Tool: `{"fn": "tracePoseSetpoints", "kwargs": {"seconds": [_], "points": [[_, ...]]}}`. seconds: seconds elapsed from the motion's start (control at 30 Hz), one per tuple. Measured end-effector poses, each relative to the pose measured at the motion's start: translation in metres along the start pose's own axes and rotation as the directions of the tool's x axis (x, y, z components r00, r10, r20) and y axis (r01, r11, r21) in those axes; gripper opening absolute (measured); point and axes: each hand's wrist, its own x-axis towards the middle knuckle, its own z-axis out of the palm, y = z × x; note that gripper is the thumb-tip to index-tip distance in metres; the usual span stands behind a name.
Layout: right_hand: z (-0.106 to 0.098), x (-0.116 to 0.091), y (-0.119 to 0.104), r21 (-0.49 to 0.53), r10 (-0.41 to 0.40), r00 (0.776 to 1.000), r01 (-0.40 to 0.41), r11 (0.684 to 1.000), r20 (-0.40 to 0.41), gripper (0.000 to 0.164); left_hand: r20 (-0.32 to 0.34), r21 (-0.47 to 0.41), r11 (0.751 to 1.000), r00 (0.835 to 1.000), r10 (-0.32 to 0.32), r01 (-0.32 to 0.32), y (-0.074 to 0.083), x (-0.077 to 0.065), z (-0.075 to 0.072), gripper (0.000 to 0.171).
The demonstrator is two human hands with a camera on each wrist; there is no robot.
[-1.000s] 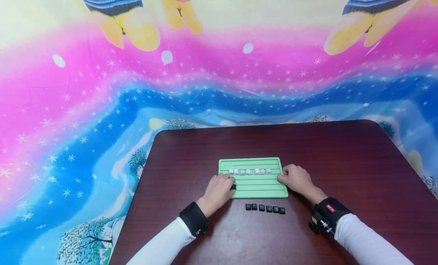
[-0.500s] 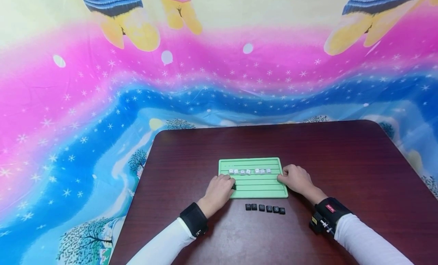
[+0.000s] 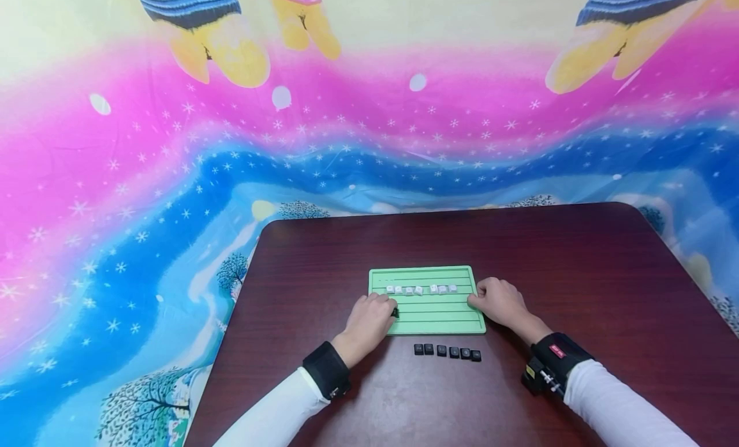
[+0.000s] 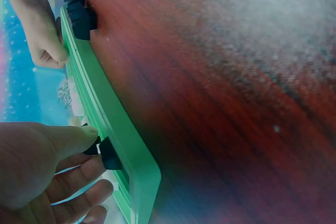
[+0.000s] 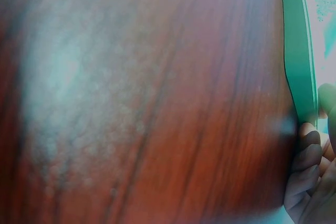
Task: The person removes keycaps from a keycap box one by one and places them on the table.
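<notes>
A light green ridged board [image 3: 439,317] lies on the table. My left hand [image 3: 369,322] is over its left side. In the left wrist view, the thumb and fingers pinch a black keycap [image 4: 92,147]. Another black keycap [image 4: 109,155] stands on the board right beside it, near the corner. My right hand [image 3: 503,303] holds the board's right edge, thumb on top and fingers curled at the side. Several white keycaps [image 3: 409,291] sit in an uneven row across the upper part of the board. The left hand covers the board's lower left part in the head view.
Several black keycaps [image 3: 441,351] lie in a line on the table just in front of the board. The dark red-brown table [image 3: 323,254] has rounded far corners. A printed cloth [image 3: 358,126] hangs behind it.
The black keycap at my left fingertips has shifted very slightly away from me. Both hands, the board and the other keycaps stay in place.
</notes>
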Motion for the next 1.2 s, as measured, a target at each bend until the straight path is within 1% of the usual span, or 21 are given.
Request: {"fn": "tracePoseSetpoints", "kwargs": {"seconds": [0.23, 0.5, 0.83, 1.2], "points": [[0.0, 0.0, 0.0, 0.005, -0.008, 1.0, 0.008, 1.0, -0.005, 0.045, -0.001, -0.004, 1.0, 1.0, -0.002, 0.002, 0.003, 0.0, -0.004, 0.005], [0.0, -0.001, -0.001, 0.0, 0.009, 1.0, -0.009, 1.0, 0.0, 0.044, -0.021, -0.014, 1.0, 1.0, 0.006, -0.006, 0.006, -0.002, -0.007, 0.01], [0.0, 0.0, -0.001, -0.004, 0.01, 1.0, -0.01, 1.0, -0.003, 0.044, -0.023, -0.014, 1.0, 0.999, 0.027, -0.028, 0.01, -0.006, -0.012, 0.012], [0.001, -0.001, 0.0, -0.005, -0.008, 1.0, 0.008, 1.0, -0.011, 0.044, -0.029, -0.008, 0.999, 0.998, 0.049, -0.049, 0.015, -0.009, -0.014, 0.013]]}}
